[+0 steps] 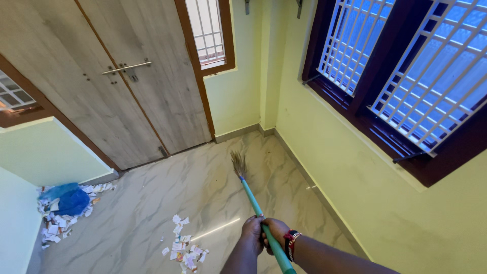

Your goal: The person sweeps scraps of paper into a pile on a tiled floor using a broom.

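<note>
Bright window (436, 71) daylight (warped edges)

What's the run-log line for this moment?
hands: left hand, right hand grip broom | bristles: on floor | paper scraps: near-left

Blue plastic bag (68, 199) lies crumpled on the floor at the left wall corner, ringed by torn white paper scraps (57, 223), some with red print. Second heap of torn white and reddish paper scraps (183, 248) lies mid-floor, near the bottom edge. No signs or screens visible.
</note>
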